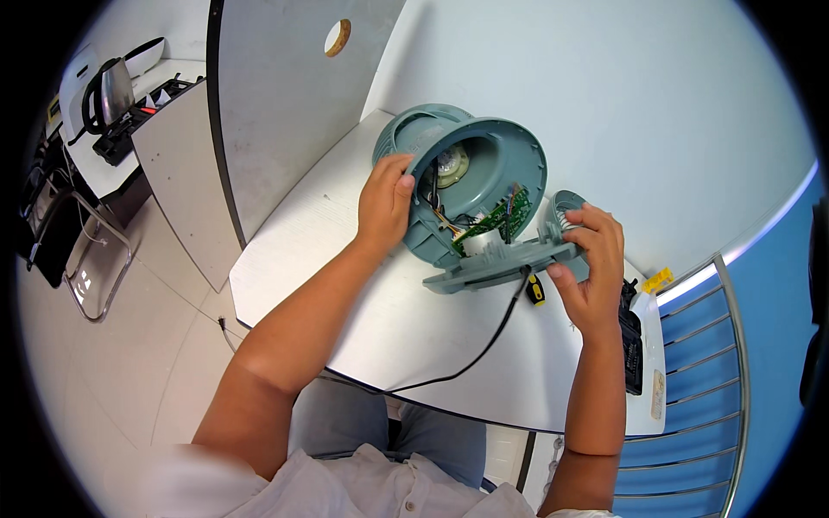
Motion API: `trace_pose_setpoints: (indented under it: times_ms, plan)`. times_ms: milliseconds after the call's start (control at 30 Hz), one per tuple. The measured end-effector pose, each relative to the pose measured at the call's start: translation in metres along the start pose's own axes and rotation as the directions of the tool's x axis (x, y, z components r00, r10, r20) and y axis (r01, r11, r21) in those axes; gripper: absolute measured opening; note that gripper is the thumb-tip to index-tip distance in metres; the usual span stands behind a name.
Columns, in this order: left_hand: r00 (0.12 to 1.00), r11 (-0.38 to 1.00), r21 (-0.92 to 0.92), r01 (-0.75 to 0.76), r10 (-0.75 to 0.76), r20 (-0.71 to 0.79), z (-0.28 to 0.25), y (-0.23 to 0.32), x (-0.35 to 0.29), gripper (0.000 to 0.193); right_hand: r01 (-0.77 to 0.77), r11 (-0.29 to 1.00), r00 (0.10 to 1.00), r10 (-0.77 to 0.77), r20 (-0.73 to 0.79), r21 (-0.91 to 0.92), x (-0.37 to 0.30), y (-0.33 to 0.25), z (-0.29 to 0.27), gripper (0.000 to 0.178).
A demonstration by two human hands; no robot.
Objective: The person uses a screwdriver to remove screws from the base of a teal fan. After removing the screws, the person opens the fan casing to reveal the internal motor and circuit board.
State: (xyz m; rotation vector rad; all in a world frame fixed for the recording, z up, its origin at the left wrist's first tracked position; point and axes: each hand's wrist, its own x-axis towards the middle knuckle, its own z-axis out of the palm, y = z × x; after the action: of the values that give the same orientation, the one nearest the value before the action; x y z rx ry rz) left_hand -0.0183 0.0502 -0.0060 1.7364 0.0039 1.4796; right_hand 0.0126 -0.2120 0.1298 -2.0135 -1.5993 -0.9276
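Your left hand (386, 203) has its grip closed on the left rim of the grey-green bowl-shaped housing (518, 160), thumb at the edge and fingers around the outside. The housing is tilted above the white surface (406, 337), its open side turned toward you and the right. Inside it you can see a round pale fitting (452, 167), with thin wires (442, 221) running down toward the lower edge. Your right hand (596, 268) has its grip pinched on the right end of the matching flat cover (496, 269), thumb below and fingers above, near a small rounded piece (566, 205) with a coil showing. The cover lies just in front of the housing's lower opening, and between the two a green circuit board (495, 220) stands at a slant. A black cord (484, 345) leaves the cover and curves down to the near edge of the surface. Close under the cover, partly hidden by it, is a yellow-and-black handle (536, 292). Behind the housing sits another rounded grey-green part (421, 118); you cannot tell whether they join. A black case (633, 345) lies beyond your right wrist.
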Motion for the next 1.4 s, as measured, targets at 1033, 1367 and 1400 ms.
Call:
trace_pose_setpoints:
  times_ms: [1033, 1367, 1400]
  plan:
    - [0.995, 1.0, -0.002, 0.026, -0.025, 0.095, 0.016, 0.022, -0.021, 0.048, 0.092, 0.981, 0.995, -0.097, 0.019, 0.17, 0.046, 0.037, 0.018, 0.034]
    - [0.997, 1.0, 0.023, -0.009, 0.007, 0.078, 0.018, 0.016, -0.022, 0.047, 0.0, 0.968, 0.971, 0.06, -0.23, 0.253, -0.016, 0.044, 0.003, 0.032]
    - [0.997, 1.0, 0.019, -0.001, 0.0, 0.081, 0.017, 0.015, -0.021, 0.047, 0.0, 0.968, 0.971, 0.06, -0.232, 0.249, -0.017, 0.042, 0.003, 0.033]
